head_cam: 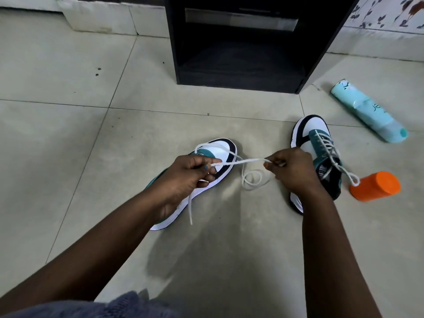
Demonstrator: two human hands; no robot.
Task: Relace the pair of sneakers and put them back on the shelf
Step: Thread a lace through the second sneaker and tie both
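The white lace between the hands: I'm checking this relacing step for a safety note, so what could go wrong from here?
1. The white lace is pinched by the left hand and right hand, with slack coiled on the floor; pulling may knot that coil.
2. The right-side sneaker has a lace end lying against the orange container; lifting the sneaker could drag it.
3. The teal bottle lies on its side and might roll.

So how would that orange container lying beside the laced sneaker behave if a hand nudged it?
The orange container lies on its side on the tile floor, so it would probably roll. It looks like plastic, likely light and not fragile. A lace end of the laced sneaker reaches it and might shift.
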